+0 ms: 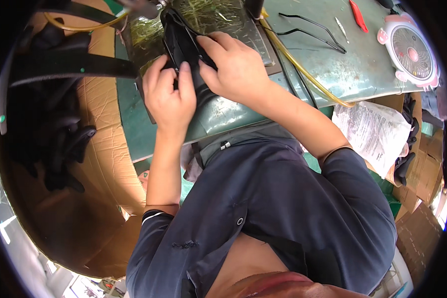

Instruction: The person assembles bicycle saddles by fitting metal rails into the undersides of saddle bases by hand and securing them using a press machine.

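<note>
A long, glossy black tapered piece (181, 42) lies on the worktable, its narrow end pointing away from me and its wider end toward me. Its shape resembles a bicycle saddle, but I cannot make out the exact kind. My left hand (170, 97) grips its left edge with bent fingers and the thumb on top. My right hand (236, 64) holds its right side, fingers curled over the edge and thumb pressed near the middle. Beneath the piece's far part is a flat plate (216, 22) covered with scratched, yellowish clear film.
Black straps or arms (74, 69) cross a cardboard box (102, 124) of black parts at left. On the green table (333, 64) lie a yellow hose (300, 64), a bent black wire frame (318, 37), a red tool (358, 16) and a pink fan (411, 49). A white bag (372, 131) rests at right.
</note>
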`<state>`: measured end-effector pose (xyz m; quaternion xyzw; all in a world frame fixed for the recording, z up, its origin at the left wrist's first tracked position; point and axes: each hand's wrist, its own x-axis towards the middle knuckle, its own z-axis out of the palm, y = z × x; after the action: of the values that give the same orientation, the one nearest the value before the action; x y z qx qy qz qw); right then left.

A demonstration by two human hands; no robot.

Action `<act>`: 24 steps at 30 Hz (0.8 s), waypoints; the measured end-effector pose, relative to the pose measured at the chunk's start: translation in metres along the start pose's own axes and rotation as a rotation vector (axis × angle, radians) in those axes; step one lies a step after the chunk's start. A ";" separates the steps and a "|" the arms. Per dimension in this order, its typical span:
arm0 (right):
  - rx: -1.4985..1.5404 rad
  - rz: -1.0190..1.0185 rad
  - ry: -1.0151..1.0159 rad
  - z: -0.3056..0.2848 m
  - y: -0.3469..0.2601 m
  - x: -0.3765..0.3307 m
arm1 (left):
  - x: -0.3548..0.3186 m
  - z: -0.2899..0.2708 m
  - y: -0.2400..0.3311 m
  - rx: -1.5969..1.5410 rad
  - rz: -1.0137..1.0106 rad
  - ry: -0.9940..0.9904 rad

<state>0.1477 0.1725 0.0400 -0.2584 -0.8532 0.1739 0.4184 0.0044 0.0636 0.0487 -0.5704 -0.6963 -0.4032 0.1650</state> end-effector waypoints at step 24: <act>0.253 0.142 -0.014 -0.007 0.017 0.033 | 0.033 0.016 -0.025 -0.089 -0.328 -0.034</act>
<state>0.1410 0.2056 0.0558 -0.2624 -0.8069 0.3110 0.4282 -0.0247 0.0969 0.0526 -0.4626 -0.7643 -0.4454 0.0595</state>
